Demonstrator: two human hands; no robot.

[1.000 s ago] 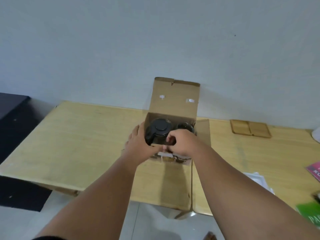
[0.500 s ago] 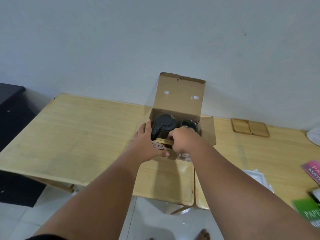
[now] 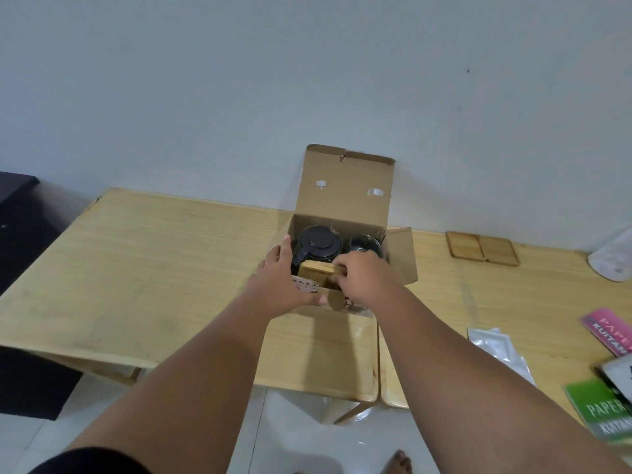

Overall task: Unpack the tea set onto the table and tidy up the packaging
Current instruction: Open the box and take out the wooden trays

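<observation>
An open cardboard box [image 3: 345, 189] stands on the wooden table [image 3: 164, 265], its lid flap upright at the back. Inside sit a black-lidded teapot [image 3: 319, 242] on the left and a dark glass cup [image 3: 365, 246] on the right. My right hand [image 3: 364, 280] grips a flat wooden coaster [image 3: 319, 270] that sticks up out of the box's front. My left hand [image 3: 282, 285] holds the box's front left corner, thumb along the front wall.
Two wooden coasters [image 3: 483, 248] lie flat at the back right. A clear plastic bag [image 3: 499, 350], pink and green paper pads [image 3: 612, 328] and a white object [image 3: 614, 261] lie along the right side. A second table [image 3: 444, 302] abuts at the right. My foot [image 3: 398, 461] is on the floor.
My right hand has drawn the wooden coaster further up out of the box's front. The left hand stays on the box's corner. The view has shifted slightly.
</observation>
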